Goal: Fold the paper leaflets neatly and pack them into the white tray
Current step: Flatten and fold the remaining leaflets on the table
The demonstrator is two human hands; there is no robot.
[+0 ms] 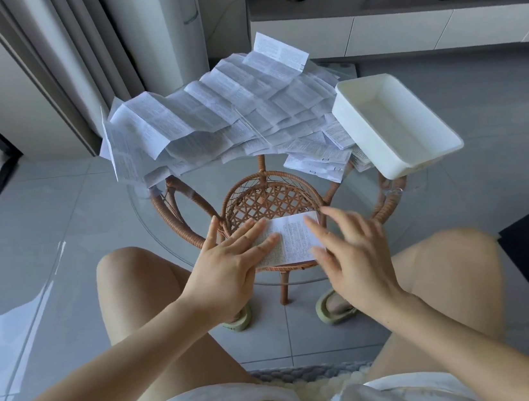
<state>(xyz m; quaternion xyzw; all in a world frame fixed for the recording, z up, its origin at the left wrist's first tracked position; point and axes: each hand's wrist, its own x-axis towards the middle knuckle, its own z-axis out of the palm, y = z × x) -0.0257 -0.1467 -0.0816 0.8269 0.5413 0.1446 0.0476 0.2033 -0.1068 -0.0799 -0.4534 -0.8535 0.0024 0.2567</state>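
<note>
Left hand (230,258), right hand (353,256) flat, open-fingered

Glossy glass tabletop (120,239), woven rattan frame (266,200), paper leaflets (212,119).

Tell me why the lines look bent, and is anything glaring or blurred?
Head view: the wide-angle lens bows the pale curtain and room edges; daylight glares off the glossy grey floor tiles at left; the right hand looks slightly motion-blurred, the small folded printed leaflet sharp.

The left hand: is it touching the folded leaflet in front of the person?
Touching. In the head view the left hand lies flat, straight fingers on the left part of the folded leaflet.
</note>
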